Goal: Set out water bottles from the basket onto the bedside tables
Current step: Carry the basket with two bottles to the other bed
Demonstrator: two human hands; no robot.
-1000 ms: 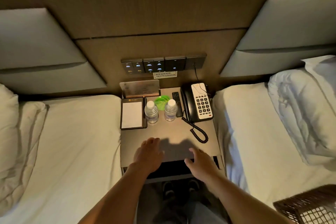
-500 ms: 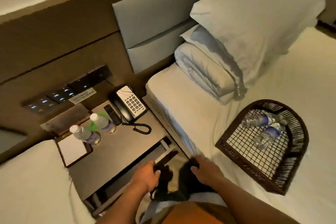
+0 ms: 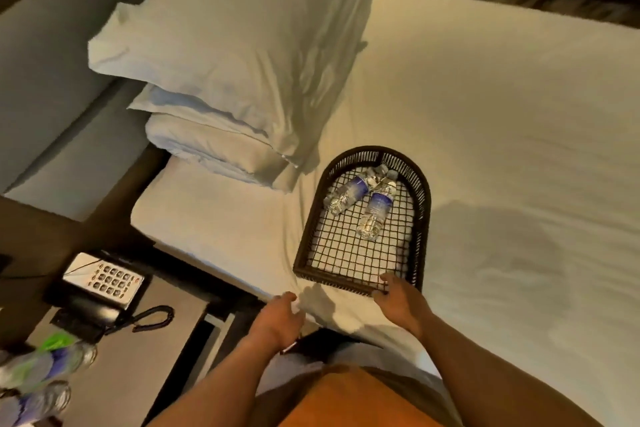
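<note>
A dark wicker basket (image 3: 424,204) lies on the white bed (image 3: 519,135), straight ahead of me. Two clear water bottles with blue labels lie on its mesh floor, one to the left (image 3: 346,193) and one to the right (image 3: 376,215), their caps toward the rounded far end. My right hand (image 3: 398,302) is at the basket's near straight edge, fingers apart, fingertips touching the rim. My left hand (image 3: 277,321) hovers empty over the bed's near corner, left of the basket. On the bedside table (image 3: 149,350) at lower left stand two blurred bottles (image 3: 52,364) (image 3: 38,402).
A black telephone (image 3: 100,284) with a coiled cord sits on the bedside table beside the bottles. Stacked white pillows (image 3: 242,45) lean against a grey padded headboard (image 3: 45,55), left of and behind the basket. Dark floor shows beyond the bed's far edge.
My view has swung right, from the bedside table to the bed. Both hands have left the table's front edge and reached toward the basket; my right hand now touches its rim.
</note>
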